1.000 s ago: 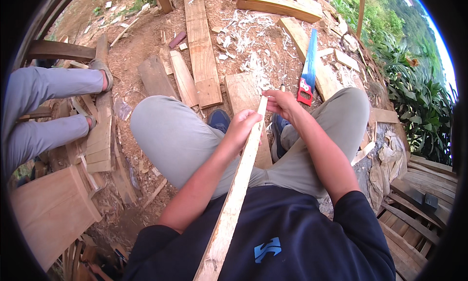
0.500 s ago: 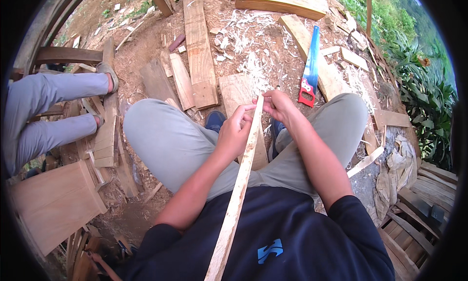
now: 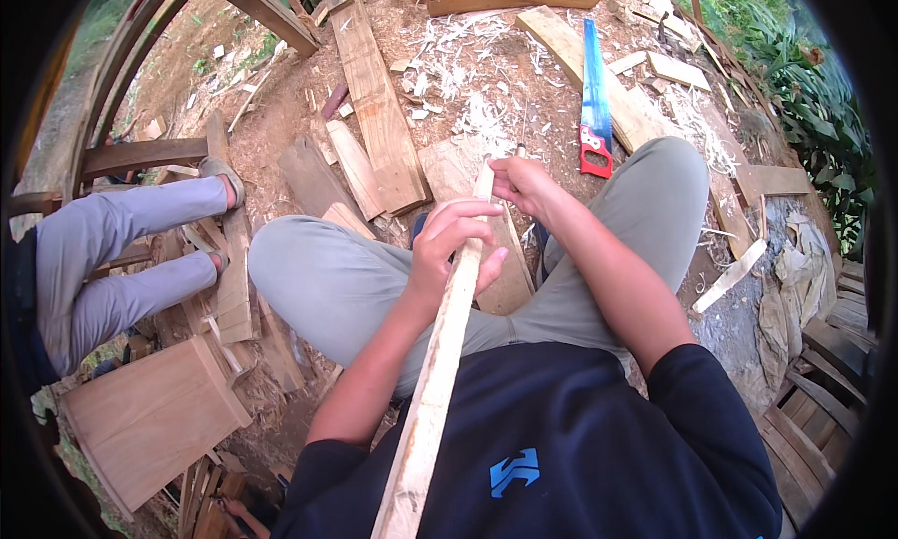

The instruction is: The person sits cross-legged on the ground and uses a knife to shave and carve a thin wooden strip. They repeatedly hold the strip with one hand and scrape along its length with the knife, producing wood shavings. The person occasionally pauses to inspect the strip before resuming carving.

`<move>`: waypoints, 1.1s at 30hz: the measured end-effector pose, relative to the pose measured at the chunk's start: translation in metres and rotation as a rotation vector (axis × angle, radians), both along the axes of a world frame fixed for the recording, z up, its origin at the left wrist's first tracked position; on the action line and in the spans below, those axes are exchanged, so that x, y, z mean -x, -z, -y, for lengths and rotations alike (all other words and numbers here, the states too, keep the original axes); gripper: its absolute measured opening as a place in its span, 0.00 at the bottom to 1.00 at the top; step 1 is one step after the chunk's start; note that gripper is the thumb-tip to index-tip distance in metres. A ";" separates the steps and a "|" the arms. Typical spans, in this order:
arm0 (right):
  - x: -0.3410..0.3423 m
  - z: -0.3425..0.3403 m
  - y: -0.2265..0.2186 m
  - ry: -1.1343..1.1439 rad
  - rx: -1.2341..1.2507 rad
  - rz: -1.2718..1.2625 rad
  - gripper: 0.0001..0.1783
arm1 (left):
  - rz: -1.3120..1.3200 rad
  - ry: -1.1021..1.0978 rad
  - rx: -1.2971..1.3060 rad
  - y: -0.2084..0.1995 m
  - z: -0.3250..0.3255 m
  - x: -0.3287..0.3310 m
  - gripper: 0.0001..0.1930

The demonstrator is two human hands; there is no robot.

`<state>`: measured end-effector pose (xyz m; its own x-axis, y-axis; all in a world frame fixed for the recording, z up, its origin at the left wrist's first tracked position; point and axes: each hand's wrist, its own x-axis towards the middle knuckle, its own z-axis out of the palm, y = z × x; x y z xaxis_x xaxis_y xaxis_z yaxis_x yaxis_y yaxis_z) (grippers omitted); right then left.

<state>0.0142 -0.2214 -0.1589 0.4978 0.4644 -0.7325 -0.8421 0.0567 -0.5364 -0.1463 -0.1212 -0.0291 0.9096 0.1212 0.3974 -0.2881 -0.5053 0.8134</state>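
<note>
A long pale wooden strip [image 3: 432, 389] slants up from beside my chest to a tip between my knees. My left hand [image 3: 449, 244] is closed round it below the tip, fingers laid across the top and thumb on the right side. My right hand [image 3: 524, 186] is closed close beside the tip, its fingertips at the wood. From that fist pokes the end of a slim tool [image 3: 521, 150] with a dark handle; most of it is hidden, so its kind is unclear.
Ahead lie a blue-bladed handsaw [image 3: 595, 100] with a red handle, curly shavings [image 3: 482, 109] and several boards [image 3: 379, 118]. Another person's legs [image 3: 150, 230] are at the left, near a wooden panel [image 3: 154, 422]. A crumpled sheet [image 3: 795, 282] lies at the right.
My left hand has gone from fingertips near the strip's tip to a grip round the strip lower down. The right hand stays by the tip. The whole view has shifted slightly.
</note>
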 end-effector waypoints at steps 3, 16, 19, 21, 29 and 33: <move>0.001 0.000 -0.009 -0.016 -0.033 -0.047 0.15 | -0.008 0.050 0.047 0.003 -0.013 -0.002 0.10; -0.005 -0.052 0.005 -0.088 -0.124 -0.231 0.16 | -0.016 -0.308 0.463 -0.009 -0.051 -0.021 0.10; -0.001 -0.070 0.008 -0.028 -0.175 -0.217 0.16 | -0.075 -0.364 0.391 -0.014 -0.063 -0.028 0.10; -0.002 -0.079 0.013 -0.048 -0.160 -0.220 0.16 | -0.125 -0.395 0.341 -0.019 -0.069 -0.039 0.10; -0.005 -0.084 0.019 -0.078 -0.169 -0.230 0.14 | 0.247 -0.305 0.422 -0.054 -0.105 -0.068 0.09; -0.008 -0.071 0.012 -0.124 0.068 -0.112 0.20 | 0.286 -0.302 0.594 -0.090 -0.095 -0.083 0.09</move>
<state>0.0223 -0.1503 -0.1710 0.3534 0.4646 -0.8120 -0.8951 -0.0843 -0.4378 -0.0635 -0.0266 0.0607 0.6726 0.6202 0.4038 -0.4482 -0.0927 0.8891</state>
